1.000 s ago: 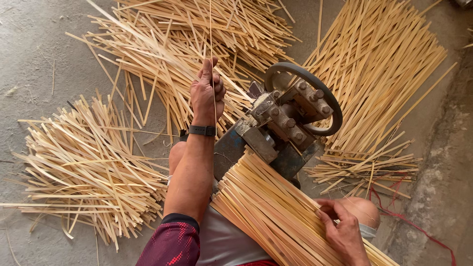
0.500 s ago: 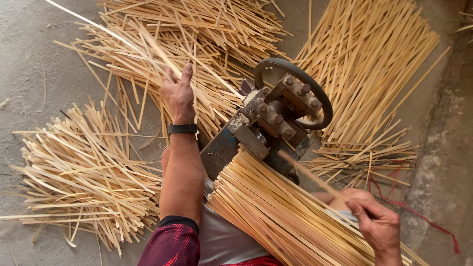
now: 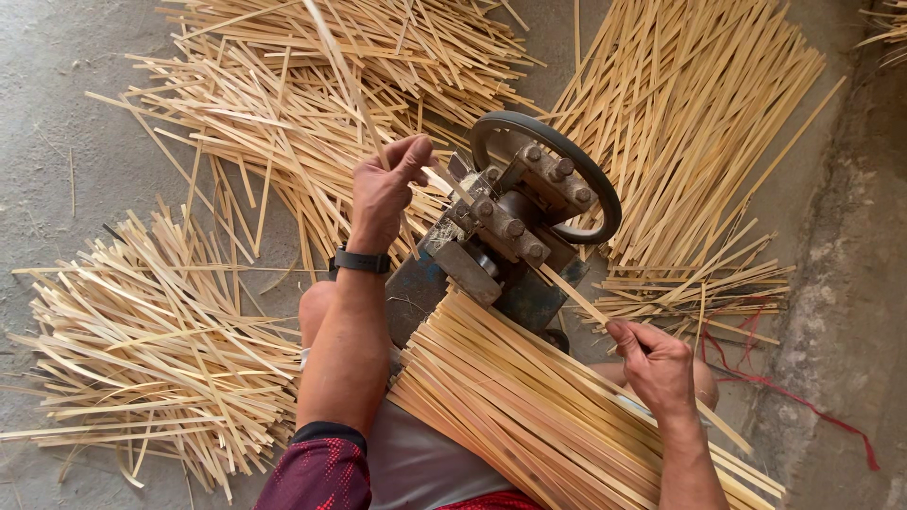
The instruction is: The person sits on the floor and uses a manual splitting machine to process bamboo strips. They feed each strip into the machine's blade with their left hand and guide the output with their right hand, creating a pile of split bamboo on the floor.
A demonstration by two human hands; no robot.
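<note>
A small metal splitting machine [image 3: 505, 241] with bolts and a dark hand wheel [image 3: 595, 179] stands on the floor between my knees. My left hand [image 3: 385, 192] is closed on thin bamboo strips [image 3: 342, 76] that rise from the machine's far side. My right hand [image 3: 657, 364] pinches a single bamboo slat [image 3: 572, 295] whose tip enters the machine's near side. A thick bundle of bamboo slats [image 3: 529, 406] lies across my lap under that hand. A black watch sits on my left wrist.
Heaps of split bamboo strips cover the concrete floor: one at the left [image 3: 142, 349], one at the top [image 3: 312, 104], one at the right [image 3: 690, 123]. A red cord [image 3: 784, 397] trails on the floor at the right.
My left hand swung left and came back near the machine, now gripping strips. My right hand took one slat from the bundle and brought its tip into the machine.
</note>
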